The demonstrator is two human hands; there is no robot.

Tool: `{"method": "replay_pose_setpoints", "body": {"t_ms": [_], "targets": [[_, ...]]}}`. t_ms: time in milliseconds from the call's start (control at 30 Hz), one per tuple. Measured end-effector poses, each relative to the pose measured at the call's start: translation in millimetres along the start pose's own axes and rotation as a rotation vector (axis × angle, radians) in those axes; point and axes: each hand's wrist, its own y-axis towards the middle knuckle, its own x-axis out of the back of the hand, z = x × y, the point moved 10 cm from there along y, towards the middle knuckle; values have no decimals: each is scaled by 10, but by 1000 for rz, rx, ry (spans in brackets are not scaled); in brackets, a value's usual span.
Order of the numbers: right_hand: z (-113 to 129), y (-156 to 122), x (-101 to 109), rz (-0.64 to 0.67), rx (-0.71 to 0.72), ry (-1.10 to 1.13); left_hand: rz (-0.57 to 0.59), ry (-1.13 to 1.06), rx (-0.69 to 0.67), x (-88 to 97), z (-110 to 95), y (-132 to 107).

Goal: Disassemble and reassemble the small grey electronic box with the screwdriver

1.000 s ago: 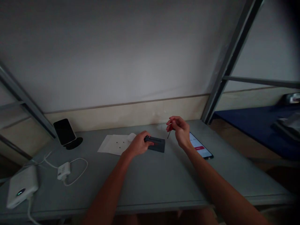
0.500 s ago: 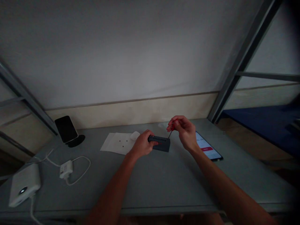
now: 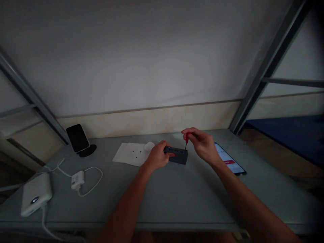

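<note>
A: What does your left hand (image 3: 157, 158) hold?
B: Its fingers clamp a dark, matte, rectangular slotted box (image 3: 178, 156) on the smooth grey surface (image 3: 177, 195). Your right hand (image 3: 204, 145) pinches a thin red-handled screwdriver (image 3: 186, 138) at the box's right end.

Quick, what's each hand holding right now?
Left hand: closed on the dark vented box.
Right hand: pinching a small red-handled screwdriver, tip at the box.

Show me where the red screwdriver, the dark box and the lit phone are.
red screwdriver (image 3: 186, 137), head view, on its red handle.
dark box (image 3: 180, 157), head view, on its front side.
lit phone (image 3: 229, 158), head view, on its screen.
</note>
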Motion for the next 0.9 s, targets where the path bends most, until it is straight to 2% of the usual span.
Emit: {"method": "replay_pose_setpoints", "body": {"t_ms": [133,300,467,667,800,900], "targets": [[16,-15,-48,51,-22,-3,-2,16,-1,13,-16,-1],[31,-9,46,-25,33,-80,-6,23,-12,35,-51,-10],[-43,-10,14,50,-26,4,14,26,-6,20,-34,-5],[53,6,83,-42,38,-102,11,46,-8,21,-34,4],[-16,11,28,37,-15,12,7,68,-17,22,-43,-1],[-9,10,35,35,2,-29,7,91,-28,25,-63,-10]]}}
